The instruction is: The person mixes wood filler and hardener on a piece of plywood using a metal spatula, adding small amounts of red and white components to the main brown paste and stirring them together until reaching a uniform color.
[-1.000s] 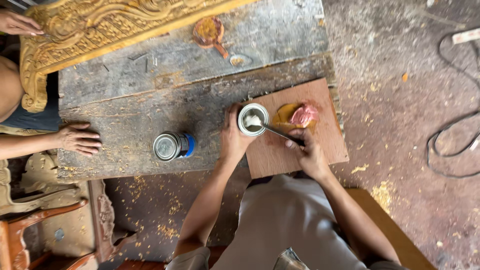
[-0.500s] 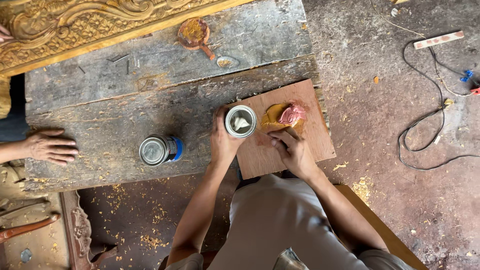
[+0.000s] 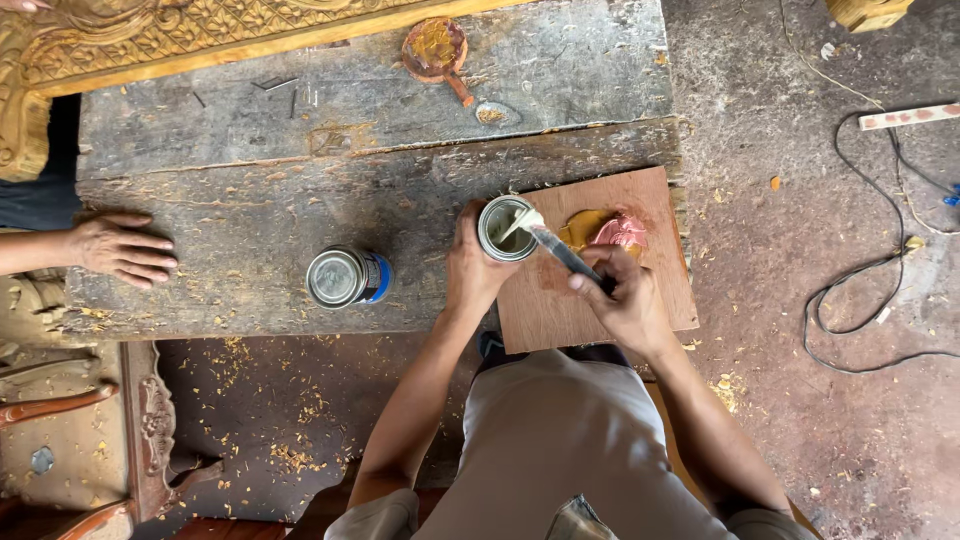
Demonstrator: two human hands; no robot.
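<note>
My left hand [image 3: 473, 268] grips the side of a small open metal can [image 3: 505, 229] holding white paste, standing at the left edge of a reddish plywood board [image 3: 600, 310]. My right hand [image 3: 622, 296] holds a thin dark-handled putty knife [image 3: 557, 249]. Its tip carries white paste and rests on the can's right rim. A lump of pink and ochre filler [image 3: 607, 231] lies on the board just right of the can.
A closed blue-labelled tin [image 3: 344, 277] stands on the rough plank table [image 3: 250, 220]. Another person's hand [image 3: 125, 247] lies flat at the table's left end. A carved golden frame [image 3: 150, 35] runs along the far edge beside a round paste-smeared lid [image 3: 433, 48]. Cables [image 3: 870, 280] lie on the floor to the right.
My right hand has lifted the knife back out of the can, bringing white paste up to the rim. My left hand has kept its hold on the can.
</note>
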